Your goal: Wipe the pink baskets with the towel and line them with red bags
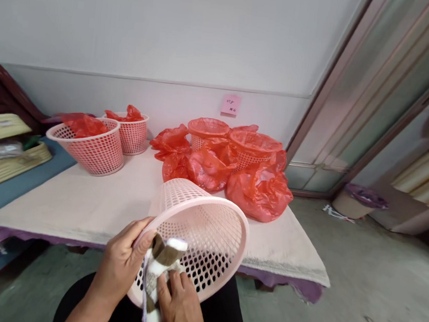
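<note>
A pale pink perforated plastic basket (229, 207) is tilted on its side above my lap, its wide mouth turned towards me. My left hand (122, 253) grips its rim at the left, thumb on the inner side. Inside the mouth, my right hand (182, 298) presses a brown and white striped cloth (162, 264) against the basket's lower left wall, with the fingers curled into the fabric. Part of the cloth hangs over the rim, and the right fingertips are partly hidden in it.
On the cloth-covered table (131, 204) stand two pink baskets (100, 153) with red bags inside, at the left. Red-lined baskets (255, 142) and filled red plastic bags (260, 195) crowd the back right. A pink note (230, 105) is on the wall. A bin (355, 201) stands on the floor.
</note>
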A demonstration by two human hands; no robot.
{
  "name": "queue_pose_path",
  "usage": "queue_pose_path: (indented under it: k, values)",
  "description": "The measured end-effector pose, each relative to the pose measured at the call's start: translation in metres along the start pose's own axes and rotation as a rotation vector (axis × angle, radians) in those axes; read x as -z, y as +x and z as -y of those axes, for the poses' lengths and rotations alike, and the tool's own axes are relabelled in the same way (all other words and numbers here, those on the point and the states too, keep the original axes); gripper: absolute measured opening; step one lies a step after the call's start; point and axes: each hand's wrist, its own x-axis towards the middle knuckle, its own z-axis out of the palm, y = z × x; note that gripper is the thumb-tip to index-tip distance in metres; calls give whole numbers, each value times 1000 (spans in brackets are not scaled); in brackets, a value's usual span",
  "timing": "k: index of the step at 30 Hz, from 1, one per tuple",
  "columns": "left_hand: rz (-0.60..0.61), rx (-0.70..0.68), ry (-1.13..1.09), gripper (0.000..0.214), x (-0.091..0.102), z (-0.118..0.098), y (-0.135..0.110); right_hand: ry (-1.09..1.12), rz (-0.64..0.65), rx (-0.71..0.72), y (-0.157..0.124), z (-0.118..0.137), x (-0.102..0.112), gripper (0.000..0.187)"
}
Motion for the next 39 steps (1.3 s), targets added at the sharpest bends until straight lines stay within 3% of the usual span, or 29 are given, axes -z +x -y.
queue_pose_path:
  k: [4,9,11,13,15,18,21,26,30,34,39]
  values:
    - [-73,51,66,29,2,-3,-11,106,-48,22,6,9,6,55]
    - [-122,96,156,35,3,4,-55,469,90,-284,26,32,33,93]
    - [-158,86,195,31,4,9,-68,622,155,-287,34,35,44,92]
    - [-174,60,223,27,7,13,-72,714,210,-201,40,32,50,82]
    - [-168,4,225,26,11,15,-70,689,251,-137,45,25,47,67]
    - [-137,-81,199,29,14,14,-64,419,386,-158,53,8,29,46]
    - [-113,-158,220,31,14,13,-63,218,517,-261,67,-18,3,44]
    - [-96,-201,260,32,13,13,-64,160,479,-434,98,-64,-27,45]
    - [-90,-202,250,29,13,10,-58,199,429,-464,110,-74,-35,44]
    - [-87,-222,248,29,12,10,-52,262,470,-398,97,-56,-28,41]
    - [-147,-164,208,24,20,21,-42,398,483,-234,63,-21,22,41]
